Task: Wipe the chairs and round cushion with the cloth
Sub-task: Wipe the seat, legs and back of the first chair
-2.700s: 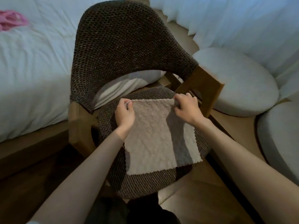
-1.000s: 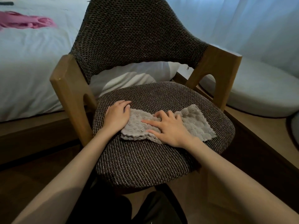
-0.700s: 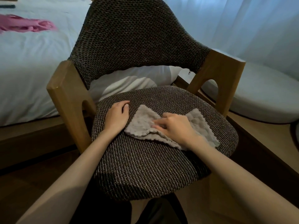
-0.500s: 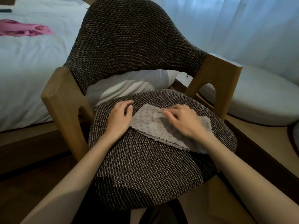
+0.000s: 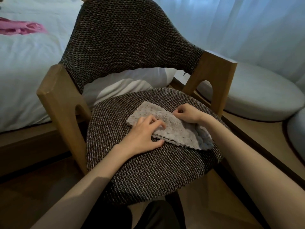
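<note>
A dark woven chair (image 5: 148, 171) with wooden arms stands in front of me. A grey bumpy cloth (image 5: 175, 129), folded over, lies on the middle of its round seat. My left hand (image 5: 143, 134) rests on the cloth's near left edge, fingers curled on top and thumb under the edge. My right hand (image 5: 186, 113) pinches the cloth's far right edge. A pale round cushion (image 5: 257, 96) lies on the low wooden platform to the right of the chair.
A white bed (image 5: 24, 71) runs along the left behind the chair, with a pink item (image 5: 21, 28) on it. Pale curtains (image 5: 247, 30) hang at the back right. Part of a second pale cushion (image 5: 297, 134) shows at the right edge.
The cloth, once held spread out over the seat, now lies folded on it. In the last half second my left hand moved onto the cloth and my right hand shifted to its far right edge.
</note>
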Demonstrator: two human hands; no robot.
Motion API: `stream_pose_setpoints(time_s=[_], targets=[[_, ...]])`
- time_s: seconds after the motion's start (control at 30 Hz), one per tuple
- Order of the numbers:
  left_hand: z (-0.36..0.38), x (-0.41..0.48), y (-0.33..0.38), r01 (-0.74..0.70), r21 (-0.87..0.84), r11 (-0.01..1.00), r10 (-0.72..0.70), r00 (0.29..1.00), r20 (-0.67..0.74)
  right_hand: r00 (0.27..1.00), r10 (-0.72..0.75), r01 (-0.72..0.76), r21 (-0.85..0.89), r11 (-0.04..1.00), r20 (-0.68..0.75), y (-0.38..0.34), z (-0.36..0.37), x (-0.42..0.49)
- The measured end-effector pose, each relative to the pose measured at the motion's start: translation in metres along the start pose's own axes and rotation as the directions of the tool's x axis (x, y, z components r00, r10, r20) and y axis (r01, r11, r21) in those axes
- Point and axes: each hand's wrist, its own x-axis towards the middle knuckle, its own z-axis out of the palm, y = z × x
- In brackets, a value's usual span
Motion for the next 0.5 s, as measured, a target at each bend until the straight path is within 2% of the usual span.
stream_pose_setpoints(time_s=[0.1,0.2,0.23,0.3,0.4,0.43,0.5], targets=[[0.005,0.005,0.006,-0.034,0.009,0.999,0.035,0.999,-0.036,0.983,-0.055,0.073,0.101,0.992,-0.174,-0.004,-0.008,-0.011],[0.005,0.009,0.007,-0.050,0.028,0.998,0.053,0.990,-0.135,0.945,-0.154,0.157,-0.011,0.987,-0.288,-0.009,-0.015,-0.023],[0.004,0.009,0.008,-0.059,0.007,0.998,0.059,0.982,-0.179,0.927,-0.185,0.196,0.003,0.981,-0.327,-0.011,-0.017,-0.027],[-0.002,0.009,0.008,-0.063,-0.093,0.994,0.036,0.962,-0.271,0.890,-0.204,0.289,0.159,0.944,-0.408,-0.014,-0.023,-0.035],[-0.025,0.011,0.011,-0.034,-0.345,0.938,-0.116,0.907,-0.405,0.830,-0.133,0.399,0.411,0.819,-0.541,-0.018,-0.037,-0.050],[-0.035,0.012,0.015,-0.041,-0.418,0.907,-0.162,0.884,-0.438,0.809,-0.119,0.431,0.445,0.785,-0.575,-0.019,-0.040,-0.055],[-0.055,0.015,0.027,-0.098,-0.530,0.842,-0.197,0.859,-0.472,0.748,-0.148,0.499,0.402,0.768,-0.647,-0.024,-0.043,-0.065]])
